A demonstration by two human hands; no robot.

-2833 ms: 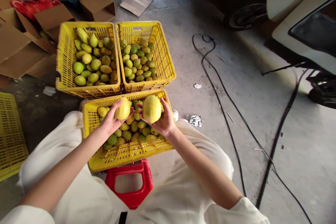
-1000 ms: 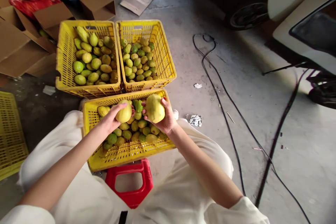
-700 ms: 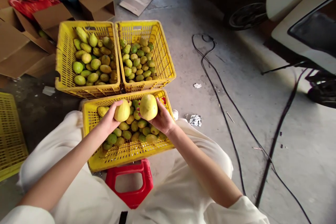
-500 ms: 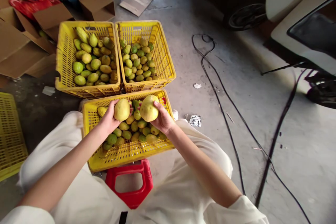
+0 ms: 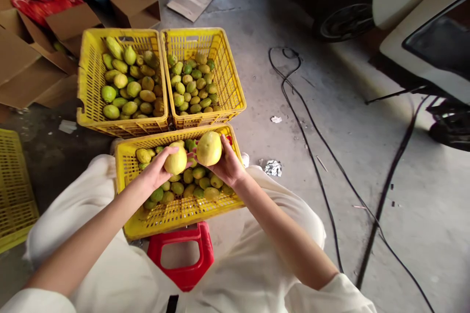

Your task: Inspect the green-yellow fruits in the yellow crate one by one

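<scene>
My left hand (image 5: 157, 171) is closed round a smooth pale-yellow fruit (image 5: 176, 160), of a kind I cannot make out. A larger, rounder yellow fruit (image 5: 209, 148) rests in my right hand (image 5: 229, 164), thumb along its right side and fingers behind it. Both are held close together above the nearest yellow crate (image 5: 157, 227). Inside that crate lie several green and yellow oval fruits (image 5: 212, 194), partly hidden by my hands.
Two more yellow crates (image 5: 121, 129) (image 5: 235, 78) of fruit stand just beyond. Opened cardboard boxes (image 5: 22, 66) lie at left, near another yellow crate (image 5: 16, 186). A red plastic stool (image 5: 183, 279) is below me. Black cables (image 5: 316, 149) cross the floor towards a vehicle (image 5: 407, 49).
The fruit in my left hand has shifted slightly right and down and turned. In my right hand the fruit has rotated, and my thumb has moved off its front to its side.
</scene>
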